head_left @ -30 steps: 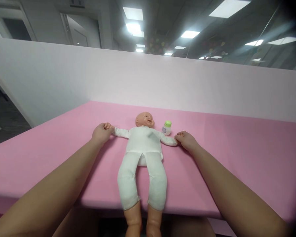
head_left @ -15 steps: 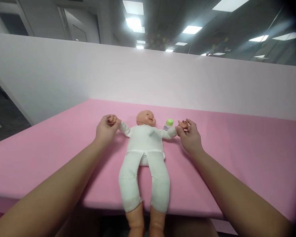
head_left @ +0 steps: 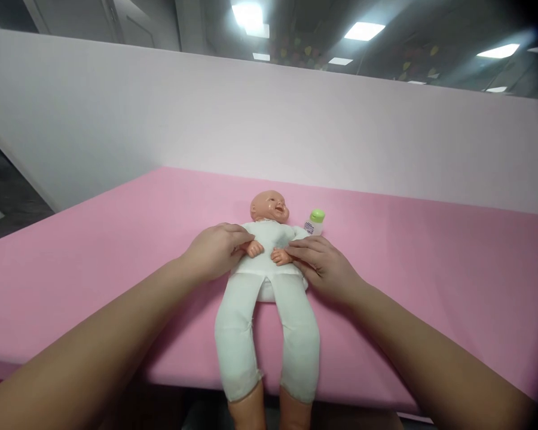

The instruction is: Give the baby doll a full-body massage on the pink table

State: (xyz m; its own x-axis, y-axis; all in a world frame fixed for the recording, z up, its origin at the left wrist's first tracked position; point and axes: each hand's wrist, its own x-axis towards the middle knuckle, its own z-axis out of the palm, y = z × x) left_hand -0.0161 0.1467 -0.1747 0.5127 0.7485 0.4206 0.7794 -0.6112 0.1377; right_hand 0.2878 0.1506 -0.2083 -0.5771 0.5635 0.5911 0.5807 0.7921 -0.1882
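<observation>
A baby doll (head_left: 269,248) in a white cloth suit lies on its back, its head away from me and its bare lower legs over the near edge. My left hand (head_left: 217,249) is closed round the doll's arm on the left, by the wrist. The arm on the right is held near its wrist by my right hand (head_left: 323,266), fingers closed about it. Both small doll hands rest over the belly, close together. Just beyond my right hand stands a small white bottle (head_left: 314,223) with a green cap.
The doll lies on a pink padded table (head_left: 407,286). A pale low wall (head_left: 269,125) borders its far side and the left back. Dark glass with reflected ceiling lights shows above the wall.
Both my hands have moved inward, bringing the doll's arms from spread out at the sides to folded over its belly. The view has tipped slightly down.
</observation>
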